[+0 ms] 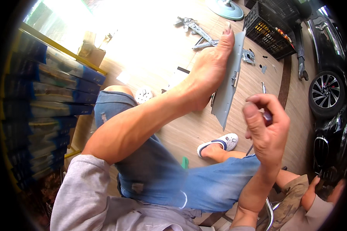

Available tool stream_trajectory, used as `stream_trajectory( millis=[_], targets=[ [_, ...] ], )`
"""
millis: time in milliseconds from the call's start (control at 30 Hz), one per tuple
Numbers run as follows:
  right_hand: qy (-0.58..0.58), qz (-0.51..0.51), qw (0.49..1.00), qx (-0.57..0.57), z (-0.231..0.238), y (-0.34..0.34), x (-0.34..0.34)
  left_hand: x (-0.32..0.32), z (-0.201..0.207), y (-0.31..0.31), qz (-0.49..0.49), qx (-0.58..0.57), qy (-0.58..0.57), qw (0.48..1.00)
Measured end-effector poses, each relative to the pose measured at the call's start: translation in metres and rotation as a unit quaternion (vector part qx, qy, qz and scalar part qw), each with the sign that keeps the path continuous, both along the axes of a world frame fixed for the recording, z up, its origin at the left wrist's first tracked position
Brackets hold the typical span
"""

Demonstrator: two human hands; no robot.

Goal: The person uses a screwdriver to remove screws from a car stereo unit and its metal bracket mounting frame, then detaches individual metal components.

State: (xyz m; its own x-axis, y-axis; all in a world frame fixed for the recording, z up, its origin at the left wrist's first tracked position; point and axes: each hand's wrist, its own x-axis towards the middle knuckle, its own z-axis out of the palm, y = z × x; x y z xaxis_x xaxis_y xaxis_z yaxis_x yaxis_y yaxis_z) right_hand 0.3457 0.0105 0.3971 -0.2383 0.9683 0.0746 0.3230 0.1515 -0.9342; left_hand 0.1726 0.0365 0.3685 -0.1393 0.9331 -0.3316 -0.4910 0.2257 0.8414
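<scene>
My left hand (216,69) is closed round the edge of a long grey sheet-metal panel (228,92). The panel stands on edge above the floor, and its back is partly hidden by the hand. To the right of the panel, my right hand (268,129) curls round a slim tool with a dark handle (267,116). A thin metal shaft shows beyond the fingers; the kind of tool is hard to make out. The right hand and the panel are apart.
A scissor-arm window regulator (200,32) and a small metal plate (248,56) lie on the floor. A black crate (268,32) stands behind them. Boxes (61,86) are stacked at left, a black car (335,115) is at right. Another person (308,200) sits close by on the right.
</scene>
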Motion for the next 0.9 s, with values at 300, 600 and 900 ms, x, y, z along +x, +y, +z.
stream_trajectory(
  millis=[300,600,900],
  targets=[
    [-0.092,0.063,0.992,-0.051,0.000,0.004,-0.006,0.005,-0.014,0.010,-0.067,0.030,-0.022,0.997],
    [-0.069,0.031,0.997,-0.008,-0.001,0.001,-0.001,0.004,-0.009,0.007,-0.105,0.044,-0.028,0.993],
    [-0.079,0.025,0.996,0.030,0.001,0.003,0.009,0.005,-0.011,0.006,-0.154,0.057,-0.029,0.986]
  ],
)
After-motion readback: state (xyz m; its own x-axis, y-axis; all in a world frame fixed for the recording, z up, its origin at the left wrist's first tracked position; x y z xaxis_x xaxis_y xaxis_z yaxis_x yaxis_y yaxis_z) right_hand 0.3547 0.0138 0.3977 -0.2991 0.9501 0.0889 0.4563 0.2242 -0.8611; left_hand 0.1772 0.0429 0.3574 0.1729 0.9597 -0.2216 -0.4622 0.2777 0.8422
